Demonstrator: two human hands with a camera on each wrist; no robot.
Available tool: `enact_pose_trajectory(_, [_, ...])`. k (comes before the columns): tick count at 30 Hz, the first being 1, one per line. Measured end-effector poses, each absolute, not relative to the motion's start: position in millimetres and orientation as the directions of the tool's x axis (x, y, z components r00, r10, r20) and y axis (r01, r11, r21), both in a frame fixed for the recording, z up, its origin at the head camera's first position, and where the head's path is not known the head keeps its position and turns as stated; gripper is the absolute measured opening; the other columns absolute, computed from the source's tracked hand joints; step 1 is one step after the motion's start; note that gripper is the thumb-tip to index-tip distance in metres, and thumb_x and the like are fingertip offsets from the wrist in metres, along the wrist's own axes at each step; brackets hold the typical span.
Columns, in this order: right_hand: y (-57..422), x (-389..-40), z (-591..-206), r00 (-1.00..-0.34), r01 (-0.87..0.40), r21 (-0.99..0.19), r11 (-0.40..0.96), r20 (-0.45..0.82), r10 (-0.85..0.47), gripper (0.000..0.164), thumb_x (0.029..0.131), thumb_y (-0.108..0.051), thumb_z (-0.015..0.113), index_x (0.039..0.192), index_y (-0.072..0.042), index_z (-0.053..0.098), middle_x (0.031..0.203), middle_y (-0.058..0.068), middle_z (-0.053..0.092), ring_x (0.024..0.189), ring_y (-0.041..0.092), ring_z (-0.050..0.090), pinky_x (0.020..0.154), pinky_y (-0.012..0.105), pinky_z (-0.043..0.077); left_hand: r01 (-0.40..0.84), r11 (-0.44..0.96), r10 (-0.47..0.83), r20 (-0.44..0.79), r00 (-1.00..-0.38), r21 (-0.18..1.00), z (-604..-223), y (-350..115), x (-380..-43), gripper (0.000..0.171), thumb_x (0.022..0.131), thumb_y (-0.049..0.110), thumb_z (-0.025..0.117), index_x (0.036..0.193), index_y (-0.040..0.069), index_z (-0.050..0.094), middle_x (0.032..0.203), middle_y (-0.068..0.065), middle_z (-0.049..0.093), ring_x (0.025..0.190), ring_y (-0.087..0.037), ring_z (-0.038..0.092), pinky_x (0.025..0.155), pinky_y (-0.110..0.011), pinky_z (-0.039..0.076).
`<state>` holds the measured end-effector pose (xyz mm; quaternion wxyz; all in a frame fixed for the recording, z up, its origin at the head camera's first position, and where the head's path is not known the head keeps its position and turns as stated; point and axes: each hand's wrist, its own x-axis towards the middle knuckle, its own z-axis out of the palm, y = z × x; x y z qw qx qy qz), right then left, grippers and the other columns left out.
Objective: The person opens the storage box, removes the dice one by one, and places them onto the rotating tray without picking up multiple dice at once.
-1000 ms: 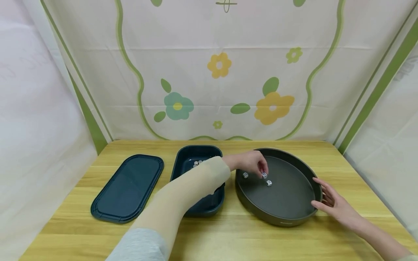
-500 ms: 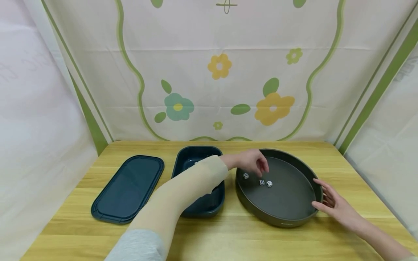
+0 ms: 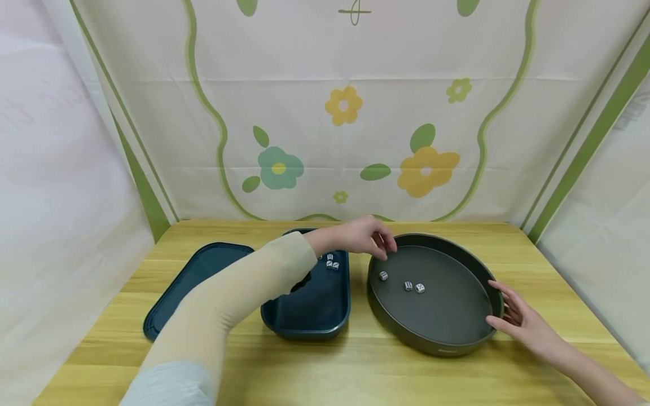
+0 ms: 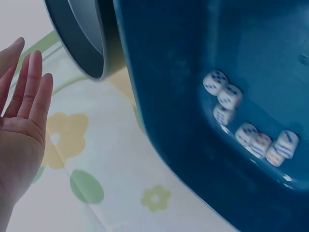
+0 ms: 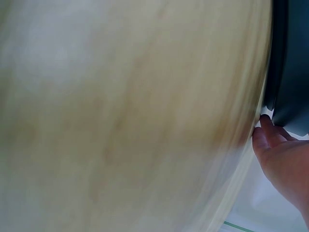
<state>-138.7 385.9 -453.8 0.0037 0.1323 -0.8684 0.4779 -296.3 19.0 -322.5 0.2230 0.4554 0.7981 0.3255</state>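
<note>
My left hand (image 3: 363, 237) hovers between the dark blue rectangular box and the round dark pan, over the pan's left rim. Its fingers are relaxed and nothing shows in them; in the left wrist view the hand (image 4: 21, 125) has extended fingers. Three white dice lie on the floor of the pan (image 3: 447, 316), one die (image 3: 383, 276) apart at the left. Several more dice (image 4: 229, 96) are clustered at one end of the box (image 3: 304, 316), partly covered by the left sleeve. My right hand (image 3: 528, 321) rests thumb and fingertips against the pan's right rim, fingers fairly straight.
A flat dark blue lid (image 3: 203, 276) lies left of the box, partly behind the left arm. Everything stands on a wooden table (image 3: 376, 372). A white flowered cloth (image 3: 304, 113) hangs behind the table, with white cloth at both sides.
My left hand lets go of a die in the pan beside another one. It then draws up and left toward the box, uncovering dice there. My right hand stays at the pan.
</note>
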Motion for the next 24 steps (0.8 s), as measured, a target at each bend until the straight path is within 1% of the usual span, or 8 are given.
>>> enact_pose_trajectory(8, [386, -139, -455, -0.963, -0.242, -0.831, 0.501, 0.144, -0.226, 0.073, 0.096, -0.001, 0.059, 0.155, -0.013, 0.018, 0.139, 0.044, 0.024, 0.109, -0.023, 0.032, 0.083, 0.003, 0.035, 0.557, 0.368, 0.842, -0.012, -0.540, 0.744, -317, -20, -289, 0.019, 0.088, 0.000, 0.071, 0.107, 0.002, 0.070, 0.106, -0.007, 0.068, 0.093, -0.010, 0.064, 0.082, -0.023, 0.051])
enact_pose_trajectory(12, [385, -138, -455, -0.963, -0.242, -0.830, 0.503, 0.143, -0.227, 0.072, 0.096, -0.001, 0.059, 0.155, -0.012, 0.019, 0.138, 0.043, 0.025, 0.109, -0.022, 0.033, 0.083, 0.003, 0.035, 0.544, 0.332, 0.829, 0.037, -0.558, 0.771, -316, -39, -286, 0.020, 0.087, -0.002, 0.071, 0.106, -0.001, 0.070, 0.104, -0.008, 0.069, 0.091, -0.012, 0.066, 0.082, -0.025, 0.052])
enact_pose_trajectory(15, [385, -139, -454, -0.965, -0.231, -0.831, 0.506, 0.130, -0.227, 0.072, 0.096, -0.002, 0.059, 0.155, -0.013, 0.018, 0.140, 0.043, 0.024, 0.108, -0.023, 0.032, 0.083, 0.003, 0.035, 0.539, 0.314, 0.821, 0.062, -0.568, 0.781, -316, -55, -284, 0.020, 0.086, -0.003, 0.070, 0.107, -0.003, 0.070, 0.102, -0.011, 0.070, 0.089, -0.015, 0.067, 0.080, -0.027, 0.053])
enact_pose_trajectory(18, [385, -139, -453, -0.967, -0.221, -0.833, 0.507, 0.119, -0.226, 0.073, 0.097, -0.003, 0.058, 0.155, -0.014, 0.017, 0.141, 0.044, 0.023, 0.108, -0.024, 0.030, 0.083, 0.003, 0.034, 0.524, 0.324, 0.807, 0.059, -0.588, 0.788, -318, -72, -284, 0.021, 0.087, -0.002, 0.070, 0.108, -0.004, 0.069, 0.101, -0.013, 0.070, 0.086, -0.016, 0.067, 0.079, -0.028, 0.054])
enact_pose_trajectory(24, [386, -139, -453, -0.970, -0.209, -0.830, 0.518, 0.107, -0.220, 0.073, 0.097, -0.004, 0.058, 0.156, -0.015, 0.017, 0.142, 0.043, 0.022, 0.107, -0.025, 0.029, 0.083, 0.002, 0.034, 0.488, 0.405, 0.755, 0.019, -0.656, 0.773, -325, -108, -288, 0.021, 0.087, -0.002, 0.070, 0.108, -0.004, 0.068, 0.098, -0.008, 0.069, 0.086, -0.019, 0.066, 0.079, -0.030, 0.054])
